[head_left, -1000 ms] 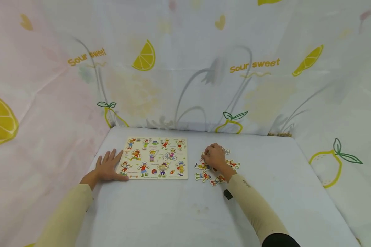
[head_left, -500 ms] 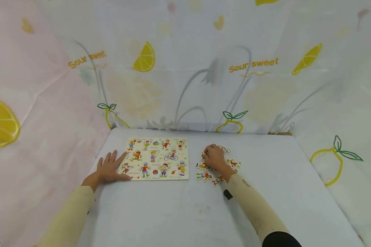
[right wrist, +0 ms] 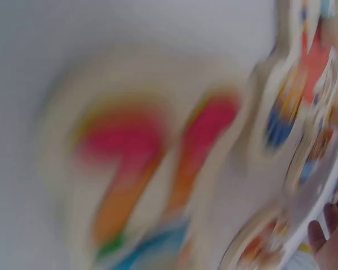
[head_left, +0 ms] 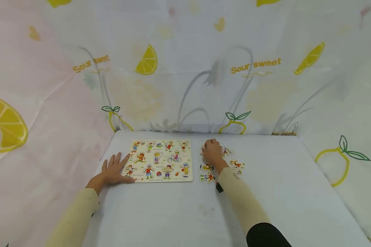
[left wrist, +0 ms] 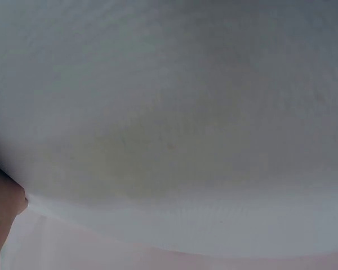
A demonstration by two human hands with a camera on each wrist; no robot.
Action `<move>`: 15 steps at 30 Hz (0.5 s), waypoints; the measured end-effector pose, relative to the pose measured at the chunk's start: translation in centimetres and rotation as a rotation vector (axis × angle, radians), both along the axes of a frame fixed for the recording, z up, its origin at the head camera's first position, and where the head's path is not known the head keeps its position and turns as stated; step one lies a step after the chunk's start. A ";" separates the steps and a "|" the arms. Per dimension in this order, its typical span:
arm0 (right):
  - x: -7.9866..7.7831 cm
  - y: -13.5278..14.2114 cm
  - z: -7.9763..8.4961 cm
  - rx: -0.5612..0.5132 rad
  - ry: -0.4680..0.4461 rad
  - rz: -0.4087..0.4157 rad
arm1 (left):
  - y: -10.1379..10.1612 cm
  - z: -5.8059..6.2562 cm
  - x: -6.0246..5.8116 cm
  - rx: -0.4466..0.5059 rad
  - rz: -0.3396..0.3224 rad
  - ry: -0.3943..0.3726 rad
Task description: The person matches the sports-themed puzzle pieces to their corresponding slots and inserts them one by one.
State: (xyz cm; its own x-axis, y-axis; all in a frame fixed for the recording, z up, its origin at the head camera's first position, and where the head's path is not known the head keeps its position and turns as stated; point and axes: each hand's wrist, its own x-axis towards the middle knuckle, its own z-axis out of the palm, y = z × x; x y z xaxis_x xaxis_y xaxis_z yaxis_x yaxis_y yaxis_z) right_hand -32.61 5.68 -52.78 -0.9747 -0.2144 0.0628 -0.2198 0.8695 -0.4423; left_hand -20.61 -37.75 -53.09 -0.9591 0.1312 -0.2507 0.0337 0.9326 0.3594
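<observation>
"Cream, flat, rect. board (head_left: 149, 160) under your L hand (head_left: 114, 172), right?"

"Yep, on the white cloth (head_left: 173, 212), just L of the loose pcs (head_left: 208, 177). Its figs (head_left: 140, 157) ran in rows of 4, 3 & 4, so 11 total."

"How'd your L grip look?"

"Wide: your fingers were spread, hand resting at the board's L edge, thumb along the near L corner."

"And your R hand (head_left: 212, 152)?"

"Down at the far side of the pcs, fingers bent. Can't tell if you'd pinched one; too small to read at the tips."

"How many pcs?"

"4 mostly in sight, incl. the cycle pc (head_left: 228, 151) just beside your R hand, + bits of others by the hand & your beige R sleeve (head_left: 241, 199). Flat cut-outs w/ wavy outlines; your R wrist view showed thick pale rims & a blurred pink-and-orange pc (right wrist: 124, 140) up close."

"Diff. vs. half a sec ago?"

"Your R hand had shifted a bit L & away from you, so more of the cycle pc showed; your R sleeve hid more of the pcs' near end. Your L hand stayed put on the board."
</observation>
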 end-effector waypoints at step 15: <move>-0.9 -10.8 2.0 0.088 0.002 0.161 | -0.2 -0.1 -0.3 -0.035 0.035 0.026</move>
